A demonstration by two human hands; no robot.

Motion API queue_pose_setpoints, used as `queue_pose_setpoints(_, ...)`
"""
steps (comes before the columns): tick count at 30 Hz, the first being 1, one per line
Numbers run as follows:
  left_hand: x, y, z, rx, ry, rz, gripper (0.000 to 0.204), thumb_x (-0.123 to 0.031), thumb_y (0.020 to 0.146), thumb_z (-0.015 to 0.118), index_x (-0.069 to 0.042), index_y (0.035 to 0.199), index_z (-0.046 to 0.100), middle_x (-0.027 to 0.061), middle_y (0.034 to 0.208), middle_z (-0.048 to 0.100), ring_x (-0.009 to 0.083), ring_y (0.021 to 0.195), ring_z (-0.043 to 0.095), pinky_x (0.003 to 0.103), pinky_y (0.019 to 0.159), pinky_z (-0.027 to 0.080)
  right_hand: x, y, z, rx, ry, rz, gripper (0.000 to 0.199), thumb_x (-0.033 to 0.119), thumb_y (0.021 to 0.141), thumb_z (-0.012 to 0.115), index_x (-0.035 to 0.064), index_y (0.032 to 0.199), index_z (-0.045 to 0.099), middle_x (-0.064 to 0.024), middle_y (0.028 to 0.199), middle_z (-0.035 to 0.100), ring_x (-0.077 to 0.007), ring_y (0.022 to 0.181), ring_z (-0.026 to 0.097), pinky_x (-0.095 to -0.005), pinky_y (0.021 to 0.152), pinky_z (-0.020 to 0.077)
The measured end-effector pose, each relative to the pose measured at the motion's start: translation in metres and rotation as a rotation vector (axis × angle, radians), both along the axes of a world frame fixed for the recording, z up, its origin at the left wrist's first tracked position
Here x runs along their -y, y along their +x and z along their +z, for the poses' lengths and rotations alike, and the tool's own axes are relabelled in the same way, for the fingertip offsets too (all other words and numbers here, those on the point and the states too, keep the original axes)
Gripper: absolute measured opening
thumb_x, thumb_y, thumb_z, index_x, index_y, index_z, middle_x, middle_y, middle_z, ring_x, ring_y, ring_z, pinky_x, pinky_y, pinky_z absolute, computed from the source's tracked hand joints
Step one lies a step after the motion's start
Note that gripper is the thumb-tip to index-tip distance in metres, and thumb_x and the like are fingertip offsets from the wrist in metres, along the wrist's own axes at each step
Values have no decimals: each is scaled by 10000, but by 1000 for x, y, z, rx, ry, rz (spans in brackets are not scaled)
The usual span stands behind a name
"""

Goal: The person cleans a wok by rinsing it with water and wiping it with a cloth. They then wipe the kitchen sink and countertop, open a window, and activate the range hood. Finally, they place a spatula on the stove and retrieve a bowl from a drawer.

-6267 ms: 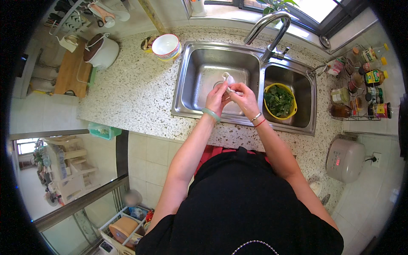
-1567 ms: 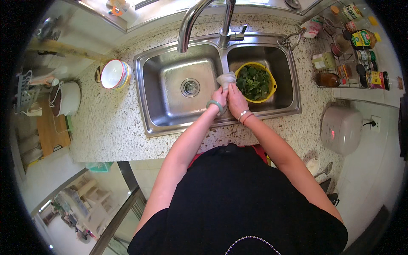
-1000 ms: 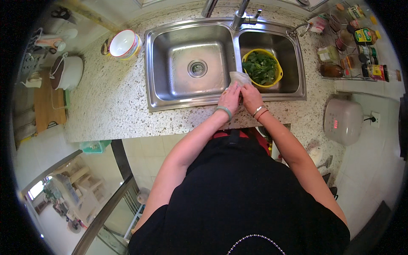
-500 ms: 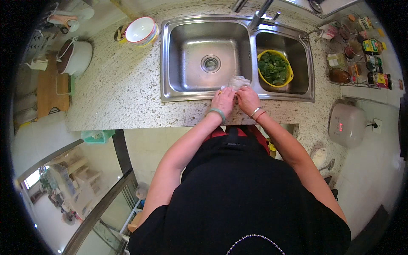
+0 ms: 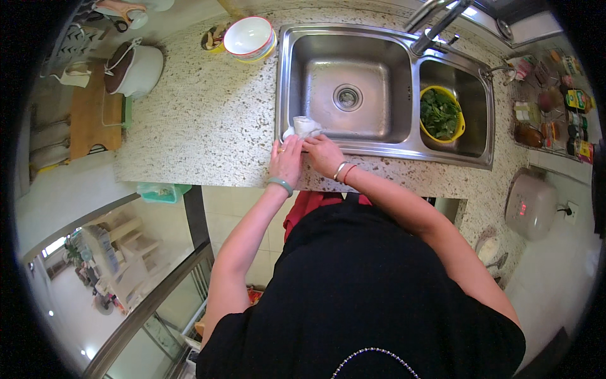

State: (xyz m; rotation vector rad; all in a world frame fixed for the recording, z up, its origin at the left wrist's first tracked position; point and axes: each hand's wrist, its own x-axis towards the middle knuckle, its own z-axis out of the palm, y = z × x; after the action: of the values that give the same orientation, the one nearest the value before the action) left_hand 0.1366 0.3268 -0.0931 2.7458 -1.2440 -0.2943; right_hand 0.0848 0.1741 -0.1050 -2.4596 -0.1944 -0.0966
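Observation:
At the front left corner of the steel double sink (image 5: 410, 159) both my hands press on a bunched white cloth (image 5: 307, 127). My left hand (image 5: 287, 160), below a green bangle, has its fingers closed on the cloth's left part. Beside it my right hand (image 5: 324, 155) reaches in from the right with its fingers bent over the cloth. Part of the cloth hangs over the inner edge of the large basin, and the rest is hidden under my fingers. In the small basin a yellow colander (image 5: 462, 124) holds green leaves (image 5: 440, 114).
Stacked bowls (image 5: 250, 38) stand left of the sink, near a small container. A white pot (image 5: 140, 74) sits farther left. The faucet (image 5: 435, 35) rises behind the sink. Jars fill a wire rack (image 5: 546, 120) at right, above a pale appliance (image 5: 529, 205).
Both hands and the cloth have slid left along the sink's front rim, from near the divider to the front left corner. The whole view has shifted, with the sink now farther right.

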Motion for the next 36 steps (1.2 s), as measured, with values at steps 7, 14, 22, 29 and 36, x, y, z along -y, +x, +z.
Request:
queue_pose_setpoints(7,-27,25,4,49,60,-84,447,-110,893,401,-53,1336,436,68,1437,379,205,1361,296,452,1140,176,-39,13,-5,49,-75,-66,378,103,739,558,-39,1089,561,-148,1151,519,-305,1081,460,-356,965,392)
queue_pose_setpoints(14,-27,46,1,75,13,-135,477,-81,851,442,-63,1327,455,61,1434,391,235,1370,284,471,1139,172,-33,34,0,-97,-96,-25,424,119,763,525,-61,1146,544,-192,1256,477,-324,1131,437,-358,1012,352)
queue_pose_setpoints(22,-10,71,8,116,-11,-121,469,-73,844,445,-103,1311,481,27,1430,402,248,1371,282,539,1129,147,-23,53,-10,-33,-36,-72,497,67,720,548,-85,1190,499,-243,1295,445,-365,1179,420,-380,1046,333)
queue_pose_setpoints(29,26,109,5,161,9,-41,438,-115,881,419,-160,1309,495,-43,1425,412,231,1365,288,557,1124,121,0,95,-17,-7,-1,-134,537,30,707,557,-93,1222,467,-255,1331,417,-388,1224,401,-391,1066,321)
queue_pose_setpoints(36,68,151,-6,219,4,61,436,-156,896,401,-196,1322,486,-76,1433,398,208,1370,280,553,1125,96,23,147,-23,2,145,-293,432,-42,728,527,-54,1160,513,-227,1300,457,-404,1094,480,-408,951,422)
